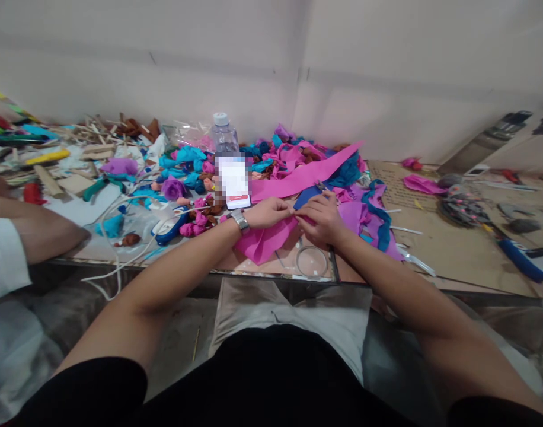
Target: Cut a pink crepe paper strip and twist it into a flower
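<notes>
Pink crepe paper (265,242), likely light, soft and easily torn, best pinched by its edge, spreads on the bench (289,270); left hand (271,212) pinches it, right hand's (316,216) grip unclear.

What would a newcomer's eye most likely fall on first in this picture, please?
Probably the long bright pink strip, slanting up to the right across the colourful pile. Next, perhaps, the lit phone in front of the clear bottle, left of the strip. Just below, the left hand and right hand come together by a pink sheet.
</notes>
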Demonstrator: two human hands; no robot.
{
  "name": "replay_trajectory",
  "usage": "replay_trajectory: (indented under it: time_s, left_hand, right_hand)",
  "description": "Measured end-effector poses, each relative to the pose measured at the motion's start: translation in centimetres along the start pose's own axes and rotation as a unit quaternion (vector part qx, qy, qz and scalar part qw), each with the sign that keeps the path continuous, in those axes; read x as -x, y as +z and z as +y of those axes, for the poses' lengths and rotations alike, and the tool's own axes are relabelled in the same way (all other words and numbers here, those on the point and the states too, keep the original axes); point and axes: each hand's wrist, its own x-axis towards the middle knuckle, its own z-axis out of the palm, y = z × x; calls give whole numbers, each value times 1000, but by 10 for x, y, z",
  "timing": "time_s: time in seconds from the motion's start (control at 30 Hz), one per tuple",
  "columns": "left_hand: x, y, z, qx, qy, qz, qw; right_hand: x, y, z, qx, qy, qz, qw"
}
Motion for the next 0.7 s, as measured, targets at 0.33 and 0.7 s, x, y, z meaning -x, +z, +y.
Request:
replay_trajectory:
  time_s: [0.33, 0.7]
  left_hand:
    - [3, 1, 5, -93, 29, 45, 994]
    - [5, 5, 10, -164, 61, 111, 978]
  right_hand:
    - [0, 2, 2, 6, 24, -28, 999]
    - [2, 5, 4, 6, 42, -27, 999]
